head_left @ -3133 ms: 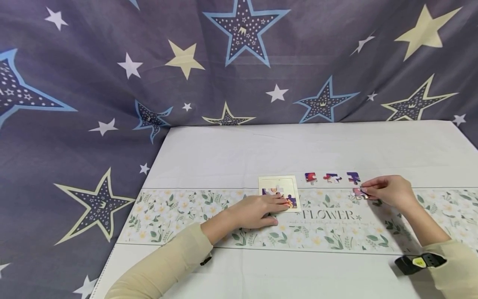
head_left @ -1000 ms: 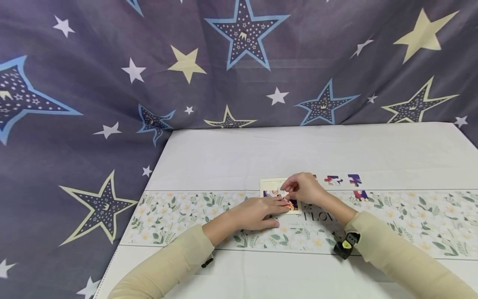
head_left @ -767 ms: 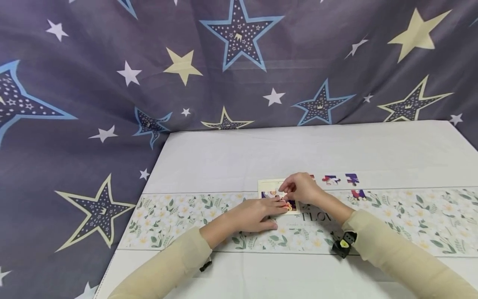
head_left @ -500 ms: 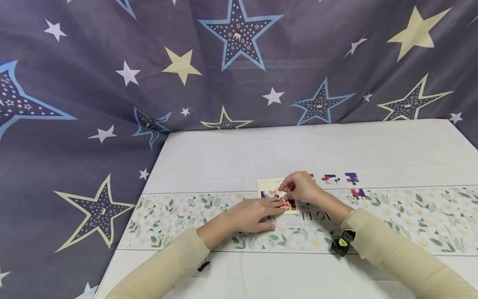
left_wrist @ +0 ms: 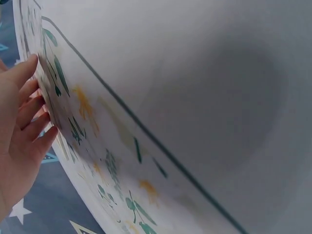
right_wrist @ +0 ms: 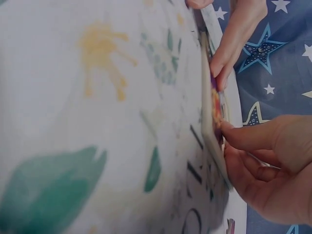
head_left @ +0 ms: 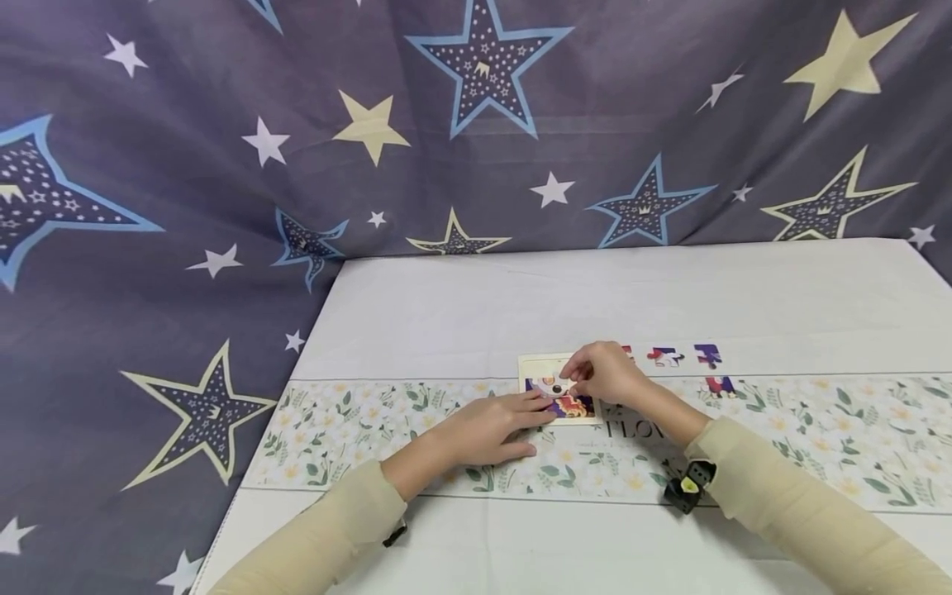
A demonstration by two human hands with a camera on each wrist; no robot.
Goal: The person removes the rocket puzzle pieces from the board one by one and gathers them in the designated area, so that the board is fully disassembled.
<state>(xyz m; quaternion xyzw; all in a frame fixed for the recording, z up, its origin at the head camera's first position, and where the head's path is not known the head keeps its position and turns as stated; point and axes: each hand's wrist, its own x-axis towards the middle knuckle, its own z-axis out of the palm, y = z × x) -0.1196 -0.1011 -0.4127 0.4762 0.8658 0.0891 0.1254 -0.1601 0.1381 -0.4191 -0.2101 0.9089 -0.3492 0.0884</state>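
Observation:
A shallow cream puzzle tray (head_left: pixel 530 364) lies on the table, its lower part filled with joined purple, white and orange puzzle pieces (head_left: pixel 567 406). My left hand (head_left: pixel 491 426) rests flat with straight fingers, their tips over the tray's lower left part. From the right, my right hand (head_left: pixel 606 373) reaches over the tray. Its thumb and forefinger pinch a puzzle piece low at the joined picture; the fingers mostly hide that piece. In the right wrist view, the right thumb (right_wrist: pixel 248 135) is right at the tray's edge.
Right of the tray lie loose puzzle pieces: a white and red one (head_left: pixel 665 356), a purple one (head_left: pixel 708 355), a red and purple one (head_left: pixel 719 387), and a red one (head_left: pixel 626 350) partly behind the right hand. A star-patterned curtain (head_left: pixel 446 165) hangs behind the table.
My right hand has moved left from the loose pieces to the tray, and one piece has left the loose group. My left hand has just slid slightly left, uncovering more of the picture.

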